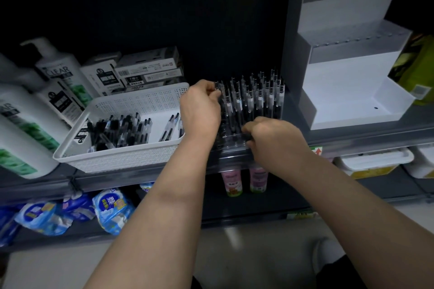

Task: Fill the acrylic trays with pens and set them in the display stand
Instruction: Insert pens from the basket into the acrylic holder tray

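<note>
– Hands, from the head view: what does each do?
– The left hand [199, 110] pinches the top of one pen [218, 88] standing at the far left corner of the acrylic tray [231, 142], thumb and fingers curled round it. The right hand [274, 141] has its fingers tightly curled at the tray's near edge. There may be something small and dark in them, but blur hides whether it is a pen or the edge itself.
– And the tray?
– It sits on the grey shelf [352, 136], between the white basket [117, 159] and the display stand [347, 91], apart from the stand. Rows of pens [258, 96] stand upright in it.
– The basket?
– Loose pens [117, 129] lie in it, heaped toward its left. Pen boxes [148, 70] stand behind it, and shampoo bottles [58, 70] are to its left.
– The stand?
– Stepped, white and grey, at the shelf's right end.
</note>
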